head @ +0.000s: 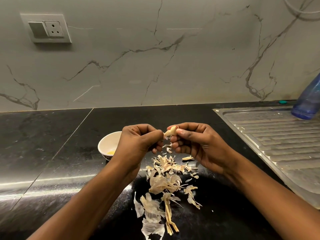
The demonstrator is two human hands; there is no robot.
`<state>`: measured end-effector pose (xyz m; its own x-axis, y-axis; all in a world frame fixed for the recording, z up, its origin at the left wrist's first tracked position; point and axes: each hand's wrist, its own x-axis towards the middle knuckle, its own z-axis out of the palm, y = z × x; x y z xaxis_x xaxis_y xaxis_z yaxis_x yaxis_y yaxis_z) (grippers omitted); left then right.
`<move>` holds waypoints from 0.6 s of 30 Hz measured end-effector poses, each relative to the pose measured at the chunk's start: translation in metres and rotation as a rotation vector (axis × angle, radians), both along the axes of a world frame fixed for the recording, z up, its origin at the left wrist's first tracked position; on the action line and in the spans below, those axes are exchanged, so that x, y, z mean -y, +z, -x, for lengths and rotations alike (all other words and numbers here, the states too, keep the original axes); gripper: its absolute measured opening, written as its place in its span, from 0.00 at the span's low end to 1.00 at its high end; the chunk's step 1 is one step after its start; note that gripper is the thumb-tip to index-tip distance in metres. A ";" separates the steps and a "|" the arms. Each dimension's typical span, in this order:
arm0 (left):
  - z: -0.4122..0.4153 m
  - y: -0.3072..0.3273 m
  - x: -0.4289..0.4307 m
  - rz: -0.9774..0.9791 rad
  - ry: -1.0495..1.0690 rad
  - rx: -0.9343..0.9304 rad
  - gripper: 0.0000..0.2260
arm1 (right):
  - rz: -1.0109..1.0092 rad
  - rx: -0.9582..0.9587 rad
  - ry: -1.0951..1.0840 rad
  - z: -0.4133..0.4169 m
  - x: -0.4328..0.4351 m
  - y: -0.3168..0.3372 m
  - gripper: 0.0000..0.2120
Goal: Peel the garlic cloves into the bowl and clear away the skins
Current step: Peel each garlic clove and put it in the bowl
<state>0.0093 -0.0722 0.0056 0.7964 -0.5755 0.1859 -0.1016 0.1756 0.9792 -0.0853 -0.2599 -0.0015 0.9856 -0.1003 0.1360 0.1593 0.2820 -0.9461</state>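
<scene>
Both hands are raised above the black counter, meeting over a pile of papery garlic skins (166, 184). My right hand (195, 146) pinches a pale garlic clove (170, 131) between thumb and fingers. My left hand (138, 142) has its fingers curled and pinches the clove's left tip, where loose skin hangs. Small skin flakes (168, 148) hang or fall between the two hands. A small white bowl (108, 144) stands on the counter just left of my left hand, partly hidden by it, with something yellowish at its bottom.
A steel sink drainboard (277, 135) takes up the right side of the counter, with a blue plastic bottle (306, 103) on its far corner. A marble wall with a switch and socket plate (46, 29) rises behind. One unpeeled-looking piece (187, 158) lies near my right hand.
</scene>
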 end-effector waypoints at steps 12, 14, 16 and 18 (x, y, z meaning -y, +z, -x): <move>-0.001 -0.002 -0.001 -0.038 0.064 0.071 0.09 | 0.221 -0.099 -0.092 -0.002 0.008 0.002 0.13; 0.000 -0.003 0.000 -0.060 0.077 0.110 0.08 | 0.226 -0.095 -0.088 -0.001 0.006 0.004 0.12; 0.000 -0.005 0.000 -0.065 0.075 0.131 0.07 | 0.213 -0.088 -0.069 0.000 0.002 0.004 0.13; 0.000 -0.005 0.000 -0.053 0.053 0.136 0.07 | 0.194 -0.091 -0.072 -0.001 -0.001 0.002 0.15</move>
